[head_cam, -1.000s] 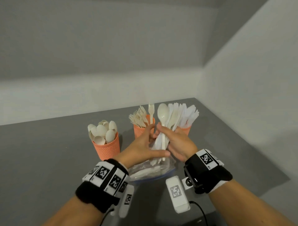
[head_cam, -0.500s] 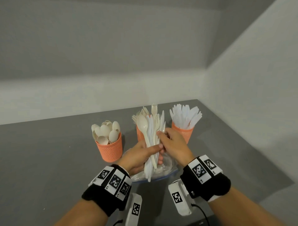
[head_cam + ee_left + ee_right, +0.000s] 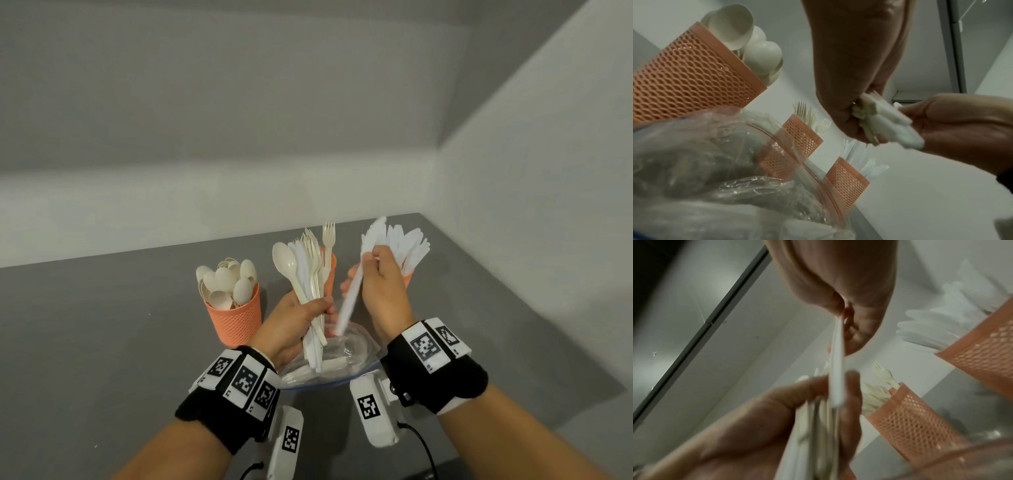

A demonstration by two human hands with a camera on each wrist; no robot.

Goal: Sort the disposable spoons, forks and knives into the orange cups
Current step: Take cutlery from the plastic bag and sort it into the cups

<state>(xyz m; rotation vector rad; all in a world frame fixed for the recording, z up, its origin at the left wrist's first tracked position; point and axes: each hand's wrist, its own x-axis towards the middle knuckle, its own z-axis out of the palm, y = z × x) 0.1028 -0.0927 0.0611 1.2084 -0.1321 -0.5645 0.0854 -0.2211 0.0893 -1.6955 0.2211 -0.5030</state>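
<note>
Three orange mesh cups stand on the grey table: the spoon cup [image 3: 236,318] at left, the fork cup [image 3: 329,270] in the middle, the knife cup [image 3: 408,277] at right. My left hand [image 3: 298,318] grips a mixed bundle of cutlery [image 3: 308,281], a cream spoon at its left side. My right hand [image 3: 380,284] pinches one white knife [image 3: 356,284] [image 3: 836,363], tilted, its lower end over the plastic bag [image 3: 339,359]. In the left wrist view the bundle's handle ends [image 3: 879,118] stick out below my fist.
The clear zip bag with more white cutlery lies on the table [image 3: 102,342] just before my wrists. Walls close the table at the back and right. The cups stand in a row behind the bag.
My right hand has drawn a white knife out of the bundle and moved right, toward the knife cup. The left hand keeps the bundle, shifted slightly left.
</note>
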